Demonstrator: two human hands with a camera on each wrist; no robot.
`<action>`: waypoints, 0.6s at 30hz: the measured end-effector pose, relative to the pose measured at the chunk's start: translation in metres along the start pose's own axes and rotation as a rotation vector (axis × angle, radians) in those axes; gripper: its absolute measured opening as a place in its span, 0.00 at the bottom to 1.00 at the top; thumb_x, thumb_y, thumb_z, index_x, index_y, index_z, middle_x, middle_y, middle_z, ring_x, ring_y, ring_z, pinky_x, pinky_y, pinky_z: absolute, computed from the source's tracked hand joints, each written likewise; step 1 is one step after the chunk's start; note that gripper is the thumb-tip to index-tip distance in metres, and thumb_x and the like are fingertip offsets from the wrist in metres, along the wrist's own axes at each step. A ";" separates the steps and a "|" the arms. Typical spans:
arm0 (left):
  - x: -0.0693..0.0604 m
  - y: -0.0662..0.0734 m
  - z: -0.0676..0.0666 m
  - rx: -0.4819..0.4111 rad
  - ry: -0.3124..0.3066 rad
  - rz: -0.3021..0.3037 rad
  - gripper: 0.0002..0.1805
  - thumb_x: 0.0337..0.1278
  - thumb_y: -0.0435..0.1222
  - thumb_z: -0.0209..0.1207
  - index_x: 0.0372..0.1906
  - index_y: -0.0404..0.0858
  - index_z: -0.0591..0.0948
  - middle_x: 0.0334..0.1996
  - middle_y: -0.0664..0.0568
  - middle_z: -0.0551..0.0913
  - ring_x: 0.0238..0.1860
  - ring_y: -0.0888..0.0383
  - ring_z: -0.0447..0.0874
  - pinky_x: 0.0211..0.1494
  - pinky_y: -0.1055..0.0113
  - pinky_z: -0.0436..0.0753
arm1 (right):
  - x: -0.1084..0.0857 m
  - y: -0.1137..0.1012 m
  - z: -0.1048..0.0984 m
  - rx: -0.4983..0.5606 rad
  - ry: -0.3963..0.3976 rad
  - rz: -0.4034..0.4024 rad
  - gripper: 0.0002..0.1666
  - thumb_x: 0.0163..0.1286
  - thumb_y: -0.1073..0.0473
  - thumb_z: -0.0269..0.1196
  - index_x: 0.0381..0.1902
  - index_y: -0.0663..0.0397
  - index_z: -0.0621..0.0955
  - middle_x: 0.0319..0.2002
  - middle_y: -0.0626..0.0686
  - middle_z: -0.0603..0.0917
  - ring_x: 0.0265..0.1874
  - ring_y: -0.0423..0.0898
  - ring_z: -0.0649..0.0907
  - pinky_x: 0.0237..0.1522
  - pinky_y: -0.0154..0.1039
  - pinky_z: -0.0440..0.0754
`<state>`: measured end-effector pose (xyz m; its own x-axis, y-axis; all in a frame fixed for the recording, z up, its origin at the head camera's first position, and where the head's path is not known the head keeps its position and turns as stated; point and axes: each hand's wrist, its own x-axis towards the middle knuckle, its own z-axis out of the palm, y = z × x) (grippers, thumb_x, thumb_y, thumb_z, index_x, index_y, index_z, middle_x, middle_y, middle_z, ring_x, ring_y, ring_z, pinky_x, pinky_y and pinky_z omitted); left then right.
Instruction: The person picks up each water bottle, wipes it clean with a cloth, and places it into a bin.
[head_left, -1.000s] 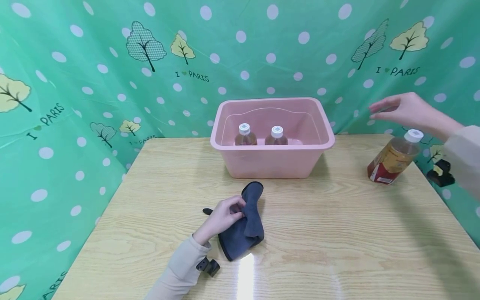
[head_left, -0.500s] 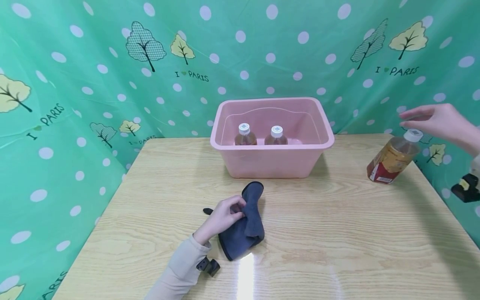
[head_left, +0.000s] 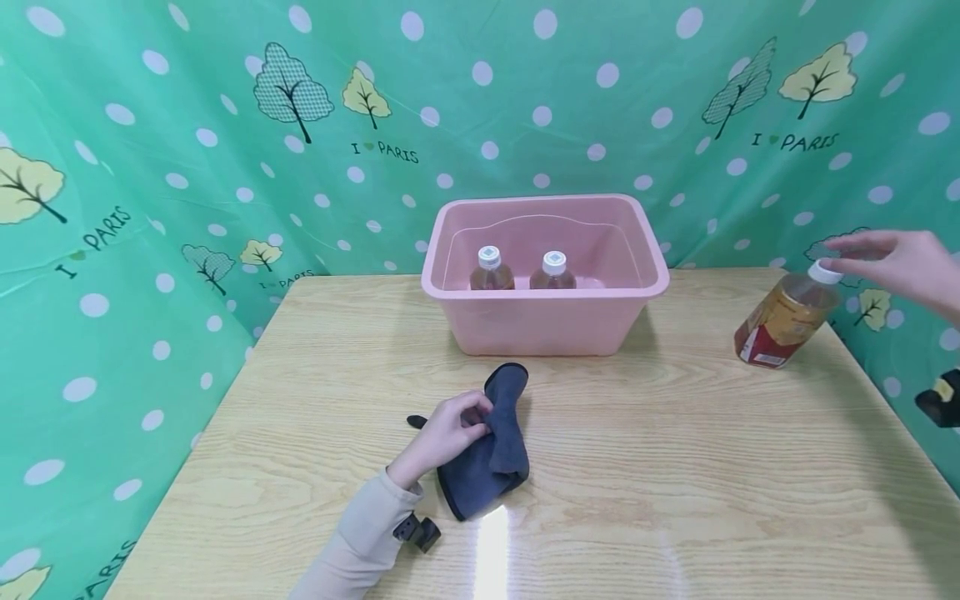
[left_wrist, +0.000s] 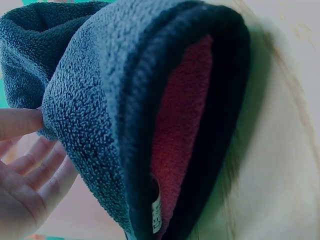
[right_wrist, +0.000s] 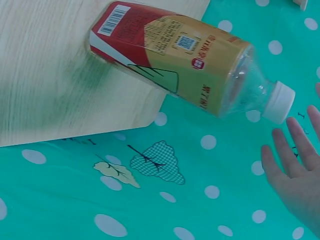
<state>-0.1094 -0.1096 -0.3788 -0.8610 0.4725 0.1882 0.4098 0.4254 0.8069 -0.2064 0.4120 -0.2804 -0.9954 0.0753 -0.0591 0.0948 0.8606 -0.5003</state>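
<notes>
In the head view my left hand [head_left: 450, 429] pinches a folded dark grey-blue cloth [head_left: 476, 475] with black edging at the middle front of the table. The left wrist view shows the cloth's fuzzy outer face [left_wrist: 90, 115], a reddish inner side [left_wrist: 182, 130] and a small white tag [left_wrist: 157, 212]. My right hand [head_left: 900, 262] is at the white cap of a drink bottle [head_left: 787, 321] standing at the table's right back corner. From the right wrist view, the fingers [right_wrist: 287, 150] look straight and spread beside the cap [right_wrist: 279, 102]; contact is unclear.
A pink plastic bin [head_left: 543, 323] stands at the back middle. Inside it are two bottles with white caps, one left [head_left: 491, 273] and one right [head_left: 553, 273]. A green dotted curtain [head_left: 540, 100] hangs behind the wooden table [head_left: 675, 467]. A black tab [head_left: 416, 422] pokes out left of the cloth.
My right hand has moved right and down, from above and left of the bottle to its cap. The left hand and the cloth look unmoved.
</notes>
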 end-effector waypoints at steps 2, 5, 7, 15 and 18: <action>0.000 0.000 0.000 -0.002 0.001 0.001 0.09 0.41 0.17 0.53 0.30 0.29 0.75 0.29 0.43 0.77 0.28 0.51 0.76 0.29 0.71 0.75 | 0.001 0.004 0.001 0.013 -0.002 0.014 0.43 0.61 0.37 0.48 0.62 0.66 0.58 0.55 0.77 0.60 0.51 0.71 0.59 0.43 0.70 0.59; 0.000 0.000 0.000 -0.003 0.005 0.004 0.09 0.40 0.17 0.54 0.30 0.29 0.75 0.29 0.43 0.77 0.28 0.50 0.76 0.29 0.71 0.75 | 0.002 0.008 0.003 0.039 -0.017 0.039 0.47 0.59 0.34 0.49 0.63 0.64 0.56 0.57 0.77 0.57 0.51 0.70 0.57 0.43 0.71 0.57; 0.000 0.000 0.000 -0.005 0.008 0.006 0.09 0.40 0.17 0.54 0.30 0.29 0.75 0.29 0.43 0.77 0.28 0.50 0.76 0.29 0.71 0.75 | 0.002 0.011 0.004 0.052 -0.027 0.053 0.48 0.58 0.33 0.48 0.64 0.63 0.55 0.59 0.76 0.54 0.52 0.70 0.56 0.43 0.72 0.56; -0.001 -0.001 0.000 -0.017 0.007 0.006 0.09 0.41 0.17 0.53 0.30 0.29 0.75 0.29 0.43 0.77 0.27 0.50 0.76 0.28 0.71 0.75 | 0.001 0.019 0.010 0.069 -0.027 0.052 0.48 0.58 0.33 0.48 0.64 0.62 0.55 0.57 0.77 0.57 0.51 0.71 0.57 0.44 0.71 0.56; -0.001 -0.001 0.000 -0.018 0.007 0.005 0.09 0.41 0.17 0.53 0.30 0.29 0.75 0.29 0.43 0.77 0.27 0.49 0.76 0.28 0.71 0.75 | 0.001 0.020 0.013 0.069 -0.020 0.049 0.48 0.58 0.33 0.48 0.63 0.63 0.57 0.56 0.77 0.59 0.51 0.71 0.59 0.43 0.70 0.58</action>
<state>-0.1092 -0.1105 -0.3792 -0.8612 0.4689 0.1962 0.4087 0.4094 0.8157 -0.2050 0.4228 -0.3014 -0.9892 0.1054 -0.1019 0.1445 0.8197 -0.5544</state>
